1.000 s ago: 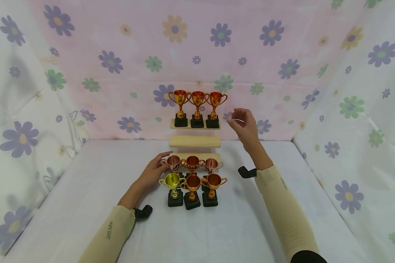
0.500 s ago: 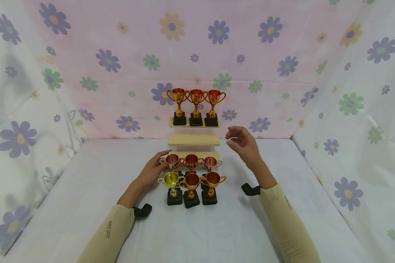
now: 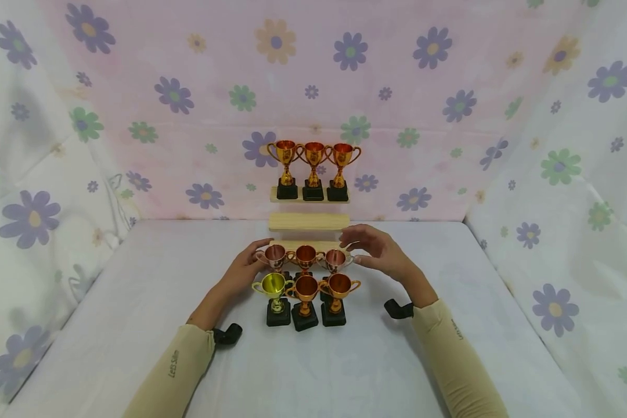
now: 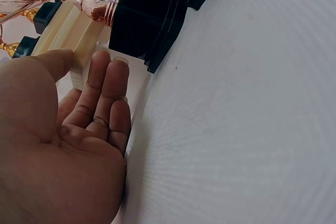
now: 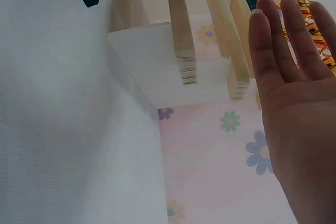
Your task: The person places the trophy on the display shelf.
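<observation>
My left hand (image 3: 240,269) lies at the left end of a small stepped wooden stand, its fingers loosely bent against the stand's end. In the left wrist view the thumb (image 4: 55,64) is by the lowest board and no trophy is in the hand. My right hand (image 3: 378,255) hovers by the stand's right end, fingers extended and holding nothing. Near its thumb is a rose-coloured trophy cup (image 3: 335,260). Another rose trophy (image 3: 275,257) stands by my left hand, with a copper trophy (image 3: 305,257) between. The bottom board (image 3: 313,245) is partly hidden by these cups.
Three gold trophies (image 3: 313,168) stand on the top board (image 3: 273,195); the middle board (image 3: 309,221) is bare. In front stand a yellow-gold trophy (image 3: 274,285) and two orange ones (image 3: 306,288). A flowered cloth (image 3: 188,145) hangs behind the white table (image 3: 177,261).
My right hand has come down from beside the top board and moved leftward, close to the rear right rose trophy. The left hand stays at the stand's left end. The trophies have not moved.
</observation>
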{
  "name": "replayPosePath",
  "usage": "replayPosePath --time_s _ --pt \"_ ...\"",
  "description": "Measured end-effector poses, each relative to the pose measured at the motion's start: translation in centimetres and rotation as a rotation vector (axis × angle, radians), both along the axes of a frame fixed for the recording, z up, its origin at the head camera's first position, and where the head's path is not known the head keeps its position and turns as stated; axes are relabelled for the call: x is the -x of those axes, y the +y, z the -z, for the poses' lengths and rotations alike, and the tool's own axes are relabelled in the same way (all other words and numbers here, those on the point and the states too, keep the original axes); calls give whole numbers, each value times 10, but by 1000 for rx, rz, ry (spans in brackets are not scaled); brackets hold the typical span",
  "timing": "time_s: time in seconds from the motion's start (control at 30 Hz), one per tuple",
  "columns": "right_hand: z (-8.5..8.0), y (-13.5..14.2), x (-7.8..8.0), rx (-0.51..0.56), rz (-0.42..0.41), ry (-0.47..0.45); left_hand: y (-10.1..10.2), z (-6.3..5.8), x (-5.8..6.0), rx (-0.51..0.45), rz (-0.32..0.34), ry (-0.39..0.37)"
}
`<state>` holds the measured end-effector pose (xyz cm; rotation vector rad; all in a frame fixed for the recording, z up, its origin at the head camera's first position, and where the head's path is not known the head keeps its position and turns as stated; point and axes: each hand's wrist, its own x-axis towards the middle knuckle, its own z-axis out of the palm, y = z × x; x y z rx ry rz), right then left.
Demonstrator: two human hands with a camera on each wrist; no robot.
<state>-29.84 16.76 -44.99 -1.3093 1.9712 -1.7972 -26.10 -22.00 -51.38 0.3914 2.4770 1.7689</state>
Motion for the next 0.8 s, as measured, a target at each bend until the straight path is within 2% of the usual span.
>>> replayPosePath --time_s 0.4,0.6,0.8 --pt "12 -8 -3 -136 -55 1 0 0 1 -7 8 -4" --pt "17 -14 -3 -153 -50 -3 0 -2 1 23 -4 25" --pt "21 -19 -4 -143 -44 -23 0 -2 -1 34 -16 3"
